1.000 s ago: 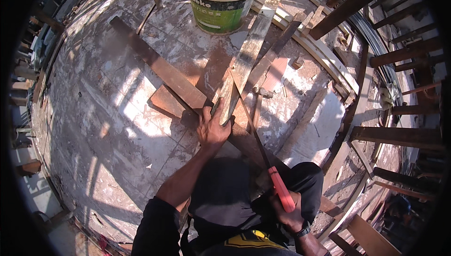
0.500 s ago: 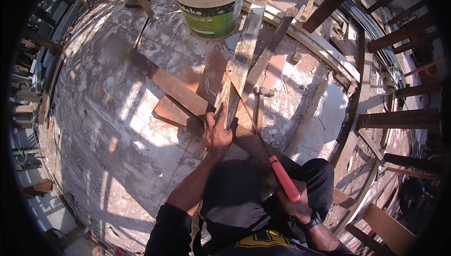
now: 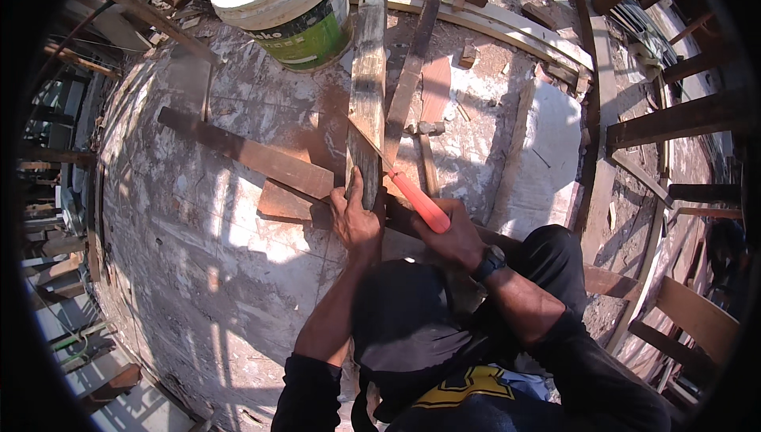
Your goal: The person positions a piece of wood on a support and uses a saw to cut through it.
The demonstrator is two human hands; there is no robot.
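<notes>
My right hand (image 3: 452,238) is closed round the red-orange handle of a handsaw (image 3: 410,193). The thin saw blade slants up and left, lying across a weathered wooden plank (image 3: 368,59), with most of its length beyond the plank hidden or foreshortened. My left hand (image 3: 357,224) clasps the near end of that plank, its thumb and fingers on the wood just below the blade. A brown board (image 3: 246,152) runs off to the left from beside this hand, above a reddish-brown wood piece (image 3: 284,200).
A hammer (image 3: 430,164) lies right of the plank. Beyond it are a dark batten (image 3: 414,63) and long pale timbers (image 3: 507,34). A white and green bucket (image 3: 293,28) stands at the far end. Wooden posts and beams (image 3: 674,120) line the right side.
My right hand has pushed the saw forward and left, so its handle is now close to the plank. My left hand keeps its hold. The view has shifted, moving the bucket leftward in the picture.
</notes>
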